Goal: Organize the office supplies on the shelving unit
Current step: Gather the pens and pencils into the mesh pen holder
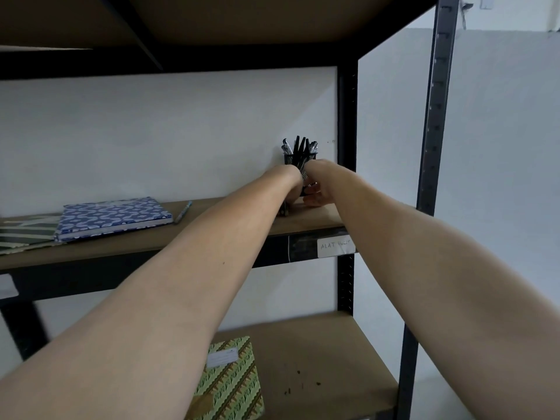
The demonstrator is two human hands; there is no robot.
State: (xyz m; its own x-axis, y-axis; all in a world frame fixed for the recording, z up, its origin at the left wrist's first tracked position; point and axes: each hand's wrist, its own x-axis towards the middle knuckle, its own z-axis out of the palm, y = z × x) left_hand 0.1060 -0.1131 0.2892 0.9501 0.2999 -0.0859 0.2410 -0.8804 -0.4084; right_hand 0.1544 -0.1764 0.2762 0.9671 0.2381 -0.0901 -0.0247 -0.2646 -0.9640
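A black mesh pen holder (291,159) full of several dark pens stands at the right end of the middle shelf (212,234), close to the back wall. Both my arms reach up to it. My left hand (290,189) is bent at the wrist against the holder's left side, fingers mostly hidden. My right hand (316,194) wraps the holder's lower right side, fingertips showing near the shelf board. A small dark object sticks out under my left hand at the shelf surface; I cannot tell what it is.
A blue patterned notebook (113,218) lies on the shelf's left part atop a green striped book (24,234), with a pen (183,212) beside it. A green patterned book (230,383) lies on the lower shelf. A paper label (335,245) is stuck on the shelf's front beam. Black upright posts (436,116) stand right.
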